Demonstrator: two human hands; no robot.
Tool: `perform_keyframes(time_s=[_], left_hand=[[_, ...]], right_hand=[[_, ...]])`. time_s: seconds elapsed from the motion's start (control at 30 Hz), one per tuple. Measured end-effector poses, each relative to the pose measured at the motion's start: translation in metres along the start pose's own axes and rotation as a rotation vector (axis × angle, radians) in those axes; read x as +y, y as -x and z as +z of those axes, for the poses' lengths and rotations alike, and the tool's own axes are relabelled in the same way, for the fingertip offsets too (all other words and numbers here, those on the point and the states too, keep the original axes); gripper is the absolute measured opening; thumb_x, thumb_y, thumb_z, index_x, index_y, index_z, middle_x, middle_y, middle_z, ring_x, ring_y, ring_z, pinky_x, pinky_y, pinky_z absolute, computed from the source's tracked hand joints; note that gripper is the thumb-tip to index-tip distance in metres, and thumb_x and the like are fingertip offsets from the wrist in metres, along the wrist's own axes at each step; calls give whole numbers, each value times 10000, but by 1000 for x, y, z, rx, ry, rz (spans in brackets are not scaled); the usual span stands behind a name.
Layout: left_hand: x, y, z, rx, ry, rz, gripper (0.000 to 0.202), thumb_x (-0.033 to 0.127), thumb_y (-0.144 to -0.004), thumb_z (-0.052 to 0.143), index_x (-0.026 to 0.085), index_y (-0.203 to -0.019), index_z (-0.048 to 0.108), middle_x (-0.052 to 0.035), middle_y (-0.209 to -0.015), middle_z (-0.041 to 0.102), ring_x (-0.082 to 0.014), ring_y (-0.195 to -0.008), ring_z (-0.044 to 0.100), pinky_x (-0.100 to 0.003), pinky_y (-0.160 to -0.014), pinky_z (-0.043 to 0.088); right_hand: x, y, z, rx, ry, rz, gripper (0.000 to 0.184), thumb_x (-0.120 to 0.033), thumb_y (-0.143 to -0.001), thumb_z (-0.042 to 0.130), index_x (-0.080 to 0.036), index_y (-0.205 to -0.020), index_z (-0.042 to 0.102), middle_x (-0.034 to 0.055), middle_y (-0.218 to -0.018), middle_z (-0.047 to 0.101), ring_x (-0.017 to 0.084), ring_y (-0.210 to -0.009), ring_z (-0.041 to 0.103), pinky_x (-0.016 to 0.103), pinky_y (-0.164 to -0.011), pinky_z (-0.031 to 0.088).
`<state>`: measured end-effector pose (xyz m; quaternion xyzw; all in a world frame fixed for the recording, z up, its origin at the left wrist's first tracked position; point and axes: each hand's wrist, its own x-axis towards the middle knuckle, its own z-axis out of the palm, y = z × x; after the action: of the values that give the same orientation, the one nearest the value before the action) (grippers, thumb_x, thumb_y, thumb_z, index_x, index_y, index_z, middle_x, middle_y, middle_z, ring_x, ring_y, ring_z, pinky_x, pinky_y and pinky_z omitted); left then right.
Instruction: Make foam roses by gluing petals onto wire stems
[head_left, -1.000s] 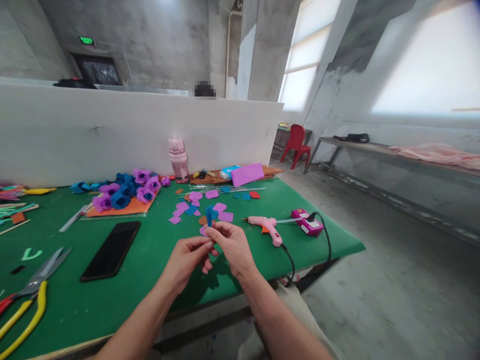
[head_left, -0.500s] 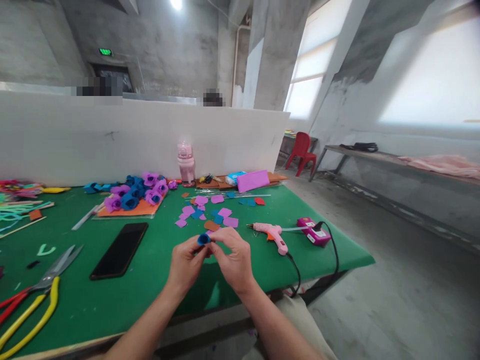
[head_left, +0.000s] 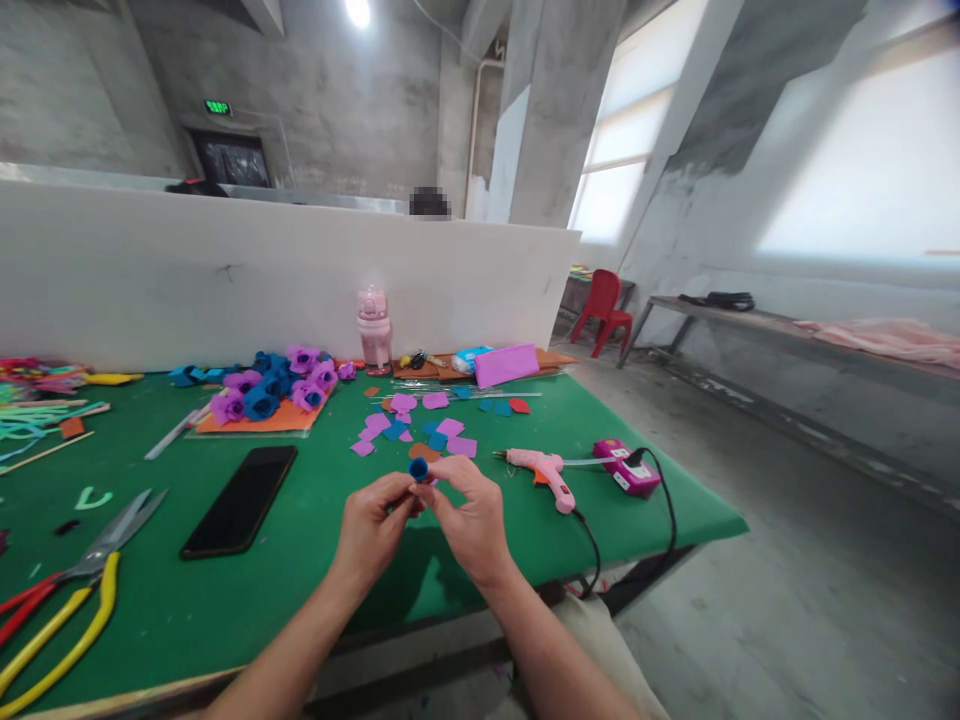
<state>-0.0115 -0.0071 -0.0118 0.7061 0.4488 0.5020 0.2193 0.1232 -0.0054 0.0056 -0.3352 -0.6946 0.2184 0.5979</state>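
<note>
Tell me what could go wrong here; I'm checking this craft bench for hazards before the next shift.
The pink glue gun lies on the green table, wired to a pink box; its nozzle may be hot, close to the right hand. Its black cord hangs off the table edge and could snag. The small blue roll, pinched between both hands, left hand included, might unroll if the grip slackens.

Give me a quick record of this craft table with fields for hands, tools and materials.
Left hand: pinches the blue foam roll
Right hand: pinches the same roll
Tools: pink glue gun, scissors, yellow-handled pliers
Materials: purple and blue foam pieces, finished foam flowers
Other: black phone, pink bottle
Surface: green table
</note>
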Motion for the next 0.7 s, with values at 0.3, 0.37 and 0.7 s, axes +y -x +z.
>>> perform_keyframes(time_s=[0.3, 0.37, 0.7], left_hand=[[2, 0, 1, -15, 3, -4, 144, 211, -789, 541, 193, -777, 683, -5, -687, 664, -120, -609, 597, -209, -592, 456], [7, 0, 2, -47, 66, -72, 153, 232, -790, 545, 189, -812, 690, -5, -673, 671, -120, -581, 601, -210, -571, 465], [-7, -4, -10, 81, -108, 165, 167, 207, -789, 559, 228, -863, 708, -32, -863, 710, -156, -803, 644, -241, -719, 487]], right_hand=[[4, 1, 0, 39, -27, 82, 84, -251, -770, 625, -222, -827, 680, 23, -798, 673, 162, -788, 595, 289, -752, 456], [7, -1, 0, 26, -162, 211, 145, -270, -757, 633, -217, -887, 670, 28, -830, 675, 169, -802, 607, 294, -754, 472], [3, -7, -17, -200, -261, 141, 220, -206, -796, 564, -218, -1005, 630, 38, -947, 647, 159, -871, 589, 304, -824, 453]])
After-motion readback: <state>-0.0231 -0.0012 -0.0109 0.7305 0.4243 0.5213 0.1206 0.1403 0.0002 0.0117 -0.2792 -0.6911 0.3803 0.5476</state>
